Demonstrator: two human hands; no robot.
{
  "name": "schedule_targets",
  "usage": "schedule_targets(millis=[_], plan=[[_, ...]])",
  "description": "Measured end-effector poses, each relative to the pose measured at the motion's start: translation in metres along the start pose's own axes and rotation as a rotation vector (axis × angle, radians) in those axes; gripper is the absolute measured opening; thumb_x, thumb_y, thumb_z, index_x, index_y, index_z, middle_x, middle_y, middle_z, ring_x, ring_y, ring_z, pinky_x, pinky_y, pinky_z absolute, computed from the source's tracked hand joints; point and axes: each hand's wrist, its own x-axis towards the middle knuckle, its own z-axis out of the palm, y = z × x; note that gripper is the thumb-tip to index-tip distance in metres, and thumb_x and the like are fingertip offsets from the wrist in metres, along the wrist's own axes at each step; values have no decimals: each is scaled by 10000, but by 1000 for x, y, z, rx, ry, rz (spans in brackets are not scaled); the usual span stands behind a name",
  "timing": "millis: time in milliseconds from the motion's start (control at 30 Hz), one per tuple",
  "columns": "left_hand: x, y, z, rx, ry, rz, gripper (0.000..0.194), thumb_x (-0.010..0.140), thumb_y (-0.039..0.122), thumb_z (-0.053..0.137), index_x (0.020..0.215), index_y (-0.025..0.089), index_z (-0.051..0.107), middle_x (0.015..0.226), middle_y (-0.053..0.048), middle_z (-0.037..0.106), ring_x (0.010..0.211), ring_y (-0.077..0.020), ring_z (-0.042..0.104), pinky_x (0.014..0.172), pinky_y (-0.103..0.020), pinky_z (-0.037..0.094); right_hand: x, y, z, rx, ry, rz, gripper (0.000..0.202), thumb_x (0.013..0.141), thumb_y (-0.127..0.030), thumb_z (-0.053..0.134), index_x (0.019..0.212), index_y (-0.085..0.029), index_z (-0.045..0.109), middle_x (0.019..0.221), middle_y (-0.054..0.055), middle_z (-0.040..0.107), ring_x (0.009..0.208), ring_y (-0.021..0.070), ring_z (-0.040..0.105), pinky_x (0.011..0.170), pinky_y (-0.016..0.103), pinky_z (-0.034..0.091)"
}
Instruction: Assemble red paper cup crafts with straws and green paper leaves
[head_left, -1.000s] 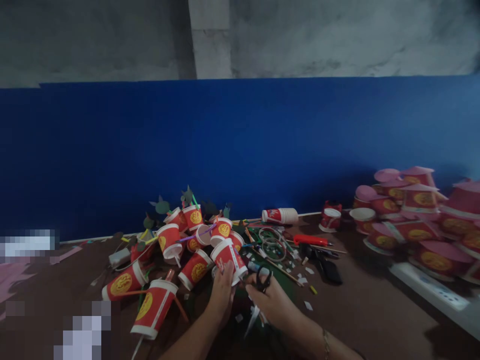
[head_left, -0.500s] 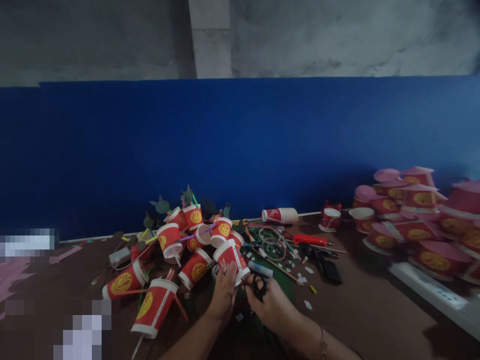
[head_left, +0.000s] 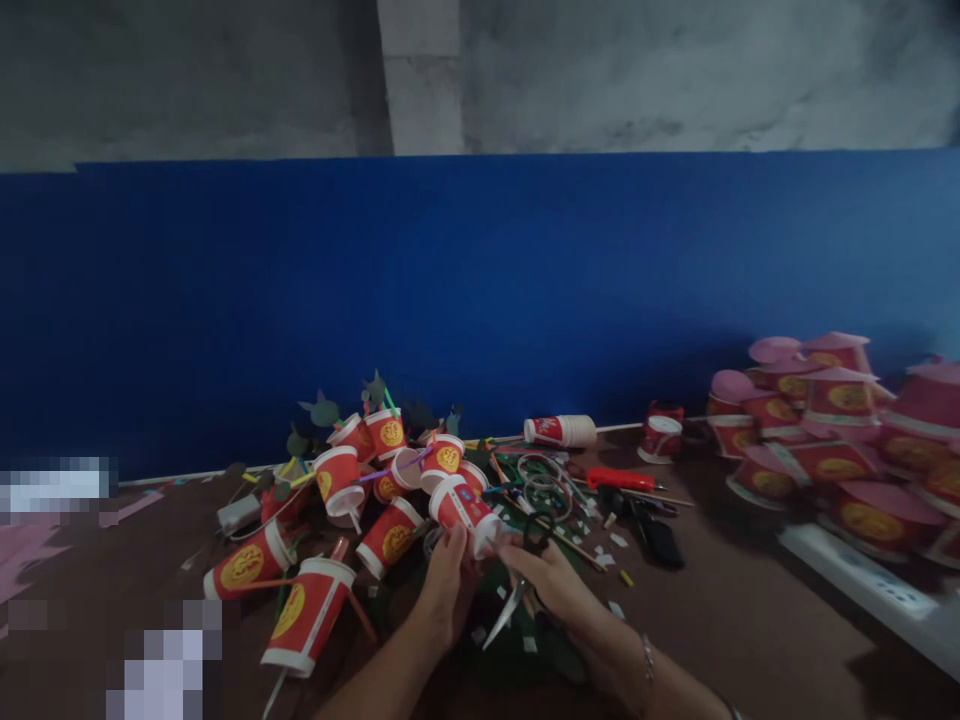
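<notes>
A red and white paper cup point(head_left: 459, 508) is tilted in front of me, its open or base end turned toward me; which end I cannot tell. My left hand point(head_left: 450, 575) is closed around its lower side. My right hand point(head_left: 551, 580) grips a pair of scissors point(head_left: 508, 612), with the black handle loops on top and the silver blades pointing down toward me. The right fingertips also reach the near end of the cup. Beneath both hands lies a dark green sheet point(head_left: 510, 660) scattered with small white scraps.
Red cups with straws point(head_left: 311, 615) crowd the left side. Behind are a stack of paper cups point(head_left: 561, 431), a coil of clear tubing point(head_left: 547, 485) and a red glue gun point(head_left: 619, 480). Pink-topped cups point(head_left: 840, 400) pile up at right, beside a white power strip point(head_left: 862, 585). A blue panel point(head_left: 480, 290) stands behind.
The cup has tipped so its near end faces me more. The scissors in my right hand have swung, and their blades now show pointing downward, away from the cup.
</notes>
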Motion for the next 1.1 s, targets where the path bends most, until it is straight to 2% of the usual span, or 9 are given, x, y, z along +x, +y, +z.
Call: schedule_targets(millis=[133, 267, 367, 467, 533, 600, 700, 867, 1100], plan=[[-4, 3, 0, -9, -107, -33, 559, 549, 592, 779, 907, 174, 683, 938, -79, 697, 907, -237, 634, 836, -321, 489, -10, -13, -3, -364, 72, -292, 192, 755, -347, 526, 729, -175, 607, 645, 31, 616, 581, 149, 546, 584, 255, 451], [-5, 3, -1, 41, -100, 2, 441, 587, 488, 806, 882, 184, 685, 897, -65, 705, 895, -233, 640, 849, -325, 484, -13, -16, -6, -465, 6, -362, 138, 750, -283, 539, 684, -184, 610, 661, 36, 635, 653, 161, 561, 682, 263, 449], [-4, 4, -1, 51, -110, 9, 376, 614, 389, 818, 869, 154, 676, 799, -53, 700, 787, -210, 657, 789, -315, 491, -8, -14, -6, -381, -4, -282, 179, 765, -308, 521, 659, -181, 588, 591, 5, 587, 569, 136, 517, 577, 242, 429], [-5, 7, 1, 15, -150, 17, 371, 614, 343, 825, 882, 141, 668, 802, -44, 697, 724, -171, 646, 722, -278, 487, -2, -8, -5, -173, -34, -35, 304, 779, -393, 508, 550, -193, 501, 418, -48, 432, 381, 92, 376, 408, 224, 321], [-6, 9, 1, 11, -151, 16, 369, 589, 321, 842, 860, 141, 667, 780, -25, 690, 664, -136, 626, 695, -255, 483, 1, -3, -5, -26, -42, 115, 353, 776, -438, 510, 516, -206, 451, 384, -66, 360, 331, 75, 301, 370, 227, 269], [-7, 11, 1, 12, -143, -4, 356, 575, 303, 852, 835, 146, 667, 762, -9, 686, 637, -117, 615, 694, -242, 484, 2, 0, -5, 12, -28, 140, 355, 783, -449, 496, 526, -208, 448, 397, -69, 348, 329, 71, 282, 366, 228, 264], [-8, 10, 1, -19, -187, -43, 346, 612, 333, 829, 860, 153, 669, 849, -38, 704, 770, -159, 651, 785, -272, 490, 2, -1, -6, -56, 7, 35, 291, 775, -408, 507, 580, -192, 505, 453, -44, 439, 390, 88, 375, 416, 225, 327], [-8, 4, -1, -7, -202, -58, 406, 656, 435, 783, 941, 168, 668, 948, -74, 707, 944, -242, 648, 926, -376, 455, -6, -9, -11, -561, 17, -344, 219, 821, -274, 448, 767, -162, 628, 682, 49, 644, 623, 161, 566, 612, 263, 421], [-11, 6, 1, 96, -161, 2, 376, 652, 406, 796, 916, 171, 671, 903, -62, 710, 917, -229, 663, 892, -346, 473, -12, -13, -15, -862, -25, -442, 258, 848, -231, 397, 865, -152, 642, 716, 72, 665, 636, 171, 590, 635, 271, 413]])
